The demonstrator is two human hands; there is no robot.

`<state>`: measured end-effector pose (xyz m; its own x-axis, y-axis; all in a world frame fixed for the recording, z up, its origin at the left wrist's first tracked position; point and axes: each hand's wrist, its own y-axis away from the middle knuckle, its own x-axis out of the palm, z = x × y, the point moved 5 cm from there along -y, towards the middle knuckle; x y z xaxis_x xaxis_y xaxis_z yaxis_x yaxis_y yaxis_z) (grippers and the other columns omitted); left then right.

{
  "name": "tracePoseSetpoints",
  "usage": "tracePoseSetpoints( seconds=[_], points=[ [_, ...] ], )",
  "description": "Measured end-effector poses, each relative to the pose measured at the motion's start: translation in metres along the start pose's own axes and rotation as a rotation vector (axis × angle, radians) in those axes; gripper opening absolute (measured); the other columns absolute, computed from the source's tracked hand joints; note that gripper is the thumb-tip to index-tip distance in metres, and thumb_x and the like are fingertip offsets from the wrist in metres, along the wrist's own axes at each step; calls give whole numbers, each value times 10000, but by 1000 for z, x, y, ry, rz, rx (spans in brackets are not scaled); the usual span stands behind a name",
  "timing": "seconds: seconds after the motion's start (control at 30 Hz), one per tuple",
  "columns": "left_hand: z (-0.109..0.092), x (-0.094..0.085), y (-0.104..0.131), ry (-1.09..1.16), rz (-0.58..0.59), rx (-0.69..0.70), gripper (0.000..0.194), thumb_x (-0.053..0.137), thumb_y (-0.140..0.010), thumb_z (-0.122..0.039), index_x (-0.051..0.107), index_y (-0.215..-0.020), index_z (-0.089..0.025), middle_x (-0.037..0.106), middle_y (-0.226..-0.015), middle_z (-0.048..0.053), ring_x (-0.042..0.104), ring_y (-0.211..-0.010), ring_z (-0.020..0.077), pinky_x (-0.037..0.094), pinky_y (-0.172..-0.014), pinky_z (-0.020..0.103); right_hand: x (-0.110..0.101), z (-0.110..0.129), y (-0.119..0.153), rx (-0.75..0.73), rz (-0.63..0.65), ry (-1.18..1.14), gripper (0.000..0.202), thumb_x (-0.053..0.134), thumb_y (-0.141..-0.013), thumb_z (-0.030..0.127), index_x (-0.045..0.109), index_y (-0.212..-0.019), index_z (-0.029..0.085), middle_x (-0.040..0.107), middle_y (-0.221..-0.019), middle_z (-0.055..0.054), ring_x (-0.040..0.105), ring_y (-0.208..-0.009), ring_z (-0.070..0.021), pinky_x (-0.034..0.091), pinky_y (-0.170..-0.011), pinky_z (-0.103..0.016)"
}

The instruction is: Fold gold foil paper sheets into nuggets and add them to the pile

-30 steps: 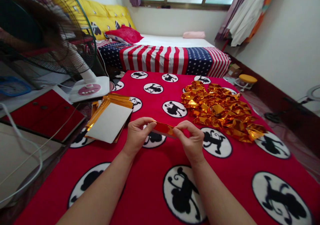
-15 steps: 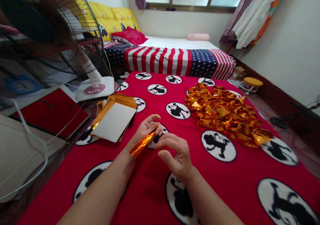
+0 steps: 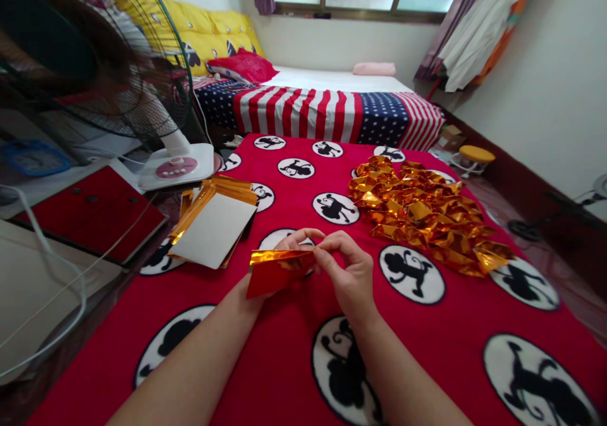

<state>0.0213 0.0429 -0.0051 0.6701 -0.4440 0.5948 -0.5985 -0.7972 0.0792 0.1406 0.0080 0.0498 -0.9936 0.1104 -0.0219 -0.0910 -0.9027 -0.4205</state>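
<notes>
A folded sheet of shiny gold foil paper (image 3: 279, 271) is held above the red blanket, its near face reflecting red. My left hand (image 3: 296, 241) is closed on it from behind, and the sheet hides part of the palm and fingers. At the sheet's right end, my right hand (image 3: 345, 268) pinches the corner between thumb and forefinger. To the left lies a stack of gold foil sheets (image 3: 227, 189) with a pale card (image 3: 213, 230) on top. A heap of folded gold foil pieces (image 3: 422, 214) spreads across the blanket on the right.
The red blanket (image 3: 294, 201) with monkey circles covers the surface before me. At the left, an electric fan (image 3: 175, 164) stands beside a red-fronted cabinet (image 3: 95, 214) and a white cable (image 3: 78, 274). Behind are a bed (image 3: 322, 110) and a yellow stool (image 3: 477, 154).
The foil sheet has turned from a slanted narrow strip to nearly level, showing its broad face. My right hand has moved up and closed on its right end.
</notes>
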Motion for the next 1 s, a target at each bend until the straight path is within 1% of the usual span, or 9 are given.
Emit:
tracePoseSetpoints(
  seconds=[0.1,0.17,0.23,0.37,0.43,0.5,0.6,0.83,1.0],
  points=[
    [-3,-1,0,-9,-41,19,446,796,-698,-312,652,-1103,-192,722,-848,58,657,-647,133,486,-575,194,-5,-8,-2,37,4,27,176,632,-863,244,598,-698,192,556,-680,8,533,-652,-140,434,-668,-281],
    [-8,-3,0,-19,-93,39,405,792,-698,-346,684,-1050,-176,737,-929,87,690,-730,172,524,-652,237,-9,-13,-4,50,-14,42,170,625,-860,256,578,-709,193,550,-712,5,525,-685,-142,431,-679,-273],
    [-16,-6,1,-25,-151,64,414,711,-756,-493,707,-997,-157,740,-981,119,707,-815,227,546,-721,298,-15,-18,-6,70,-31,58,167,608,-864,262,558,-720,194,543,-727,6,518,-711,-145,428,-694,-268],
    [-34,-13,6,-73,-235,178,682,484,-800,-733,723,-963,-116,742,-950,158,707,-871,276,552,-745,348,-25,-29,-10,125,-35,105,137,587,-875,275,569,-768,192,566,-745,6,526,-715,-143,424,-693,-262],
    [-42,-17,9,-191,-291,301,610,619,-742,-687,725,-964,-128,745,-946,133,703,-858,247,546,-745,314,-28,-32,-11,133,-46,148,140,588,-874,277,572,-766,190,565,-728,12,526,-696,-139,418,-677,-259],
    [-46,-20,10,-384,-365,390,462,804,-647,-507,731,-927,-147,750,-913,91,694,-816,200,536,-735,265,-31,-33,-11,126,-70,187,143,592,-871,276,571,-760,190,563,-713,17,528,-684,-136,415,-671,-258],
    [-46,-23,10,-649,-487,438,296,848,-626,-326,739,-837,-149,746,-824,56,675,-733,157,525,-695,232,-32,-30,-11,112,-99,200,139,599,-868,277,582,-762,188,585,-721,13,548,-693,-138,426,-685,-259],
    [-47,-19,11,-749,-534,468,194,789,-684,-303,733,-785,-147,736,-755,44,660,-664,148,525,-633,228,-30,-28,-10,104,-86,103,156,722,-767,254,655,-895,195,667,-836,-8,602,-788,-158,471,-773,-277],
    [-47,-15,11,-737,-503,470,193,792,-679,-306,732,-771,-148,738,-752,45,661,-662,149,527,-634,228,-26,-29,-10,164,-44,80,122,741,-744,265,686,-821,190,691,-783,-6,616,-747,-162,477,-747,-279]
  ],
)
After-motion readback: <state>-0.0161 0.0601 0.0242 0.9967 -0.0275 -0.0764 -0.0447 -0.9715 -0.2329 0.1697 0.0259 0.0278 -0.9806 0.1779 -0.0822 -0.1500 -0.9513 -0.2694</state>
